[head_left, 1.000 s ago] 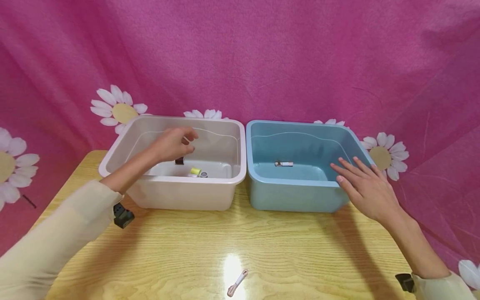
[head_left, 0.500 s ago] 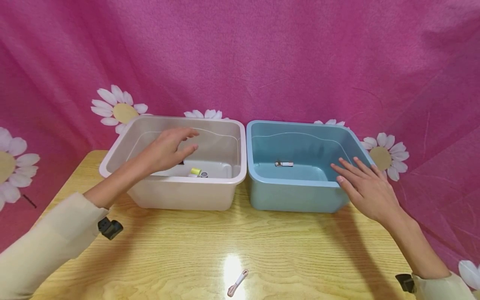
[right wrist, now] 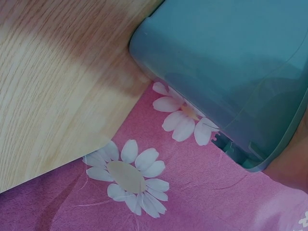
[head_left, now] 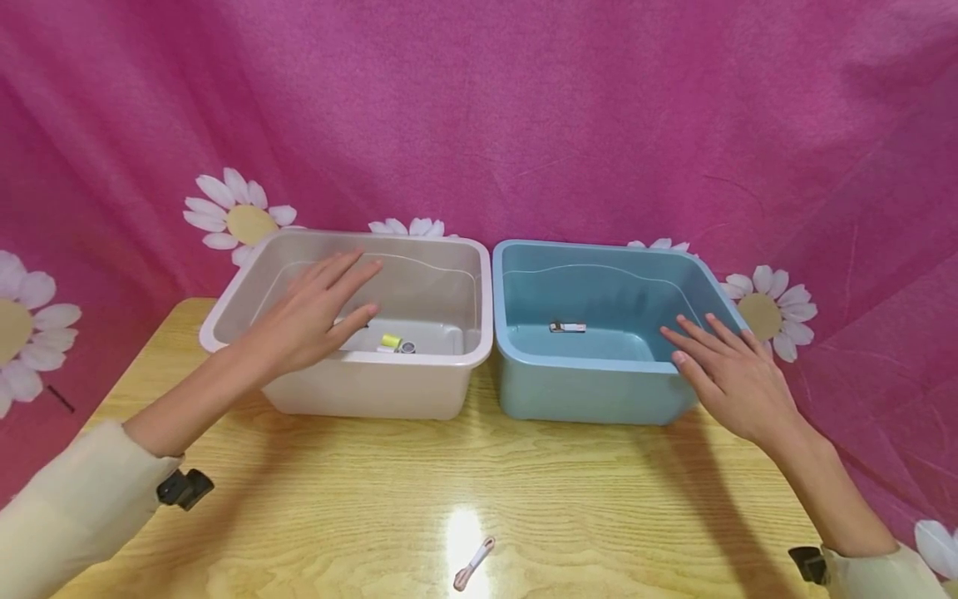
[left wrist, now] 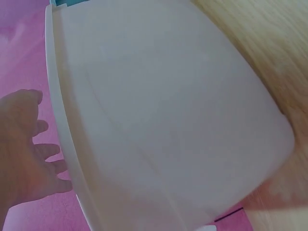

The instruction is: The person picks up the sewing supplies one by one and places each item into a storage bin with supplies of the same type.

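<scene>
My left hand (head_left: pixel 303 320) hovers over the front left of a beige bin (head_left: pixel 374 387), fingers extended and spread, holding nothing. Beyond its fingers, a small yellow spool (head_left: pixel 391 340) and a round grey item (head_left: pixel 407 348) lie on the bin's floor. A dark item there is mostly hidden by the hand. My right hand (head_left: pixel 737 383) rests with straight fingers at the front right corner of a blue bin (head_left: pixel 591 395). Inside that bin lies a small bundle with a white band (head_left: pixel 567 328). The right wrist view catches only a sliver of the hand (right wrist: pixel 291 166) at the rim.
A folded pinkish cord with a white band (head_left: pixel 474 564) lies on the wooden table (head_left: pixel 359 499) near its front. Both bins stand side by side against a pink flowered cloth (head_left: pixel 479 125). Black wrist cameras (head_left: pixel 185 489) sit at both cuffs.
My left hand has drawn back toward the lower left over the beige bin, its loosely curled fingers straightening and spreading. The right hand, the bundles and the bins have stayed put.
</scene>
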Available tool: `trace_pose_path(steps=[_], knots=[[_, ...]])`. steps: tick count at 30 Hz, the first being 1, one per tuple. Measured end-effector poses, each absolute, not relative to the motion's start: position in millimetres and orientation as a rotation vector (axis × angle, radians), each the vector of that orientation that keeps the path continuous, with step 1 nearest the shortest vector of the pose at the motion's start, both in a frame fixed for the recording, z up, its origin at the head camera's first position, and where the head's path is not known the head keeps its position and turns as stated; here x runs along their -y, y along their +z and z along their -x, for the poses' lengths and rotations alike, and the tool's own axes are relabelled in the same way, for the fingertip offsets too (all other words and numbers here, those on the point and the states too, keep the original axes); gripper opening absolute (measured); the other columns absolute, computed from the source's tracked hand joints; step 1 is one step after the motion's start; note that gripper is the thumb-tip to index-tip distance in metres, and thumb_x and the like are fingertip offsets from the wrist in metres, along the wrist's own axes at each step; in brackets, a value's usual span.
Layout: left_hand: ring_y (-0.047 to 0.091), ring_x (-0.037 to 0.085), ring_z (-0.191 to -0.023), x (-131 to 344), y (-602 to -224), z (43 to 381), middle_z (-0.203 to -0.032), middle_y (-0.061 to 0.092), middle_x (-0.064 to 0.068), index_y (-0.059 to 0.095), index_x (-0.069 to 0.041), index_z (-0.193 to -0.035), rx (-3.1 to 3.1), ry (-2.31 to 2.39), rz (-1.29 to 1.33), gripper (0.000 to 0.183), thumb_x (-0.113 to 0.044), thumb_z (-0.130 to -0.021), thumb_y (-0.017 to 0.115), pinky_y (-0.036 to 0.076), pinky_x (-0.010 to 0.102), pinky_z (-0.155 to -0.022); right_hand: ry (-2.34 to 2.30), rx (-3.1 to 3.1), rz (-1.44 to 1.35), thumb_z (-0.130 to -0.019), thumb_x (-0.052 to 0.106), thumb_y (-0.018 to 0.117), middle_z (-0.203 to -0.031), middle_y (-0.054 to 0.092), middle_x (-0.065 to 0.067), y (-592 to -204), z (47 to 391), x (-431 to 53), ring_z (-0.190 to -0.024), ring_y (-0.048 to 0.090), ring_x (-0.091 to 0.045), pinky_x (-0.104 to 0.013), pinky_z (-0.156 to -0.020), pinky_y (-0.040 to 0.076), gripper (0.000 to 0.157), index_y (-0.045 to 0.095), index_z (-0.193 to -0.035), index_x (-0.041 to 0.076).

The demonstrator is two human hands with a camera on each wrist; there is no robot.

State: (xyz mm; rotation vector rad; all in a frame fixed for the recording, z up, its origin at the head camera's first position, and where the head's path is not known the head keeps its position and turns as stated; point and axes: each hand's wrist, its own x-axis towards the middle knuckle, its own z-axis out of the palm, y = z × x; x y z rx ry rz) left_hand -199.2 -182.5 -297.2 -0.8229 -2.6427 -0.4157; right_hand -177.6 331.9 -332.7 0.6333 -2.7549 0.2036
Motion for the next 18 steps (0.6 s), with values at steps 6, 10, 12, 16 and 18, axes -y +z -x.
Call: trace_pose_path(steps=[6,10,12,16,18], knots=[[0.022,0.037,-0.132,194.3,-300.5,186.3,-0.146,0.026,0.017,0.037,-0.012,-0.141,2.634,-0.331,0.817,0.057,-0.034,-0.092,0.054,0.017,0.054,-0.104,0.202,2.764,-0.632,-0.097,0.036,0.043,-0.142,0.038,-0.003,-333.1,178.0,-332.4,-0.136,0.019,-0.028,-0.057,-0.104,0.006,0.042,0.046,-0.137,0.024],[0.017,0.035,-0.134,204.1,-302.8,179.0,-0.149,0.021,0.013,0.034,-0.014,-0.143,2.671,-0.319,0.801,0.057,-0.037,-0.094,0.05,0.013,0.054,-0.105,0.202,2.768,-0.628,-0.097,0.036,0.043,-0.142,0.038,-0.003,-333.3,177.9,-332.6,-0.136,0.019,-0.028,-0.057,-0.104,0.006,0.042,0.046,-0.137,0.024],[0.014,0.034,-0.135,209.5,-304.1,176.0,-0.15,0.018,0.012,0.032,-0.015,-0.144,2.694,-0.314,0.791,0.057,-0.037,-0.094,0.049,0.013,0.055,-0.105,0.201,2.771,-0.626,-0.097,0.036,0.042,-0.142,0.038,-0.003,-333.1,177.9,-332.5,-0.136,0.019,-0.028,-0.057,-0.104,0.006,0.042,0.045,-0.137,0.024],[0.011,0.033,-0.136,220.6,-307.3,172.0,-0.151,0.014,0.01,0.03,-0.02,-0.145,2.745,-0.282,0.741,0.056,-0.041,-0.095,0.044,0.014,0.058,-0.103,0.202,2.775,-0.622,-0.097,0.037,0.042,-0.143,0.037,-0.003,-332.3,177.9,-332.3,-0.135,0.019,-0.029,-0.057,-0.105,0.005,0.042,0.045,-0.137,0.024],[0.011,0.034,-0.136,225.7,-309.4,170.4,-0.152,0.012,0.009,0.03,-0.022,-0.145,2.763,-0.264,0.711,0.055,-0.042,-0.095,0.043,0.013,0.061,-0.101,0.203,2.775,-0.623,-0.097,0.037,0.042,-0.143,0.037,-0.004,-332.1,177.8,-332.2,-0.135,0.019,-0.029,-0.057,-0.105,0.005,0.042,0.046,-0.137,0.024]])
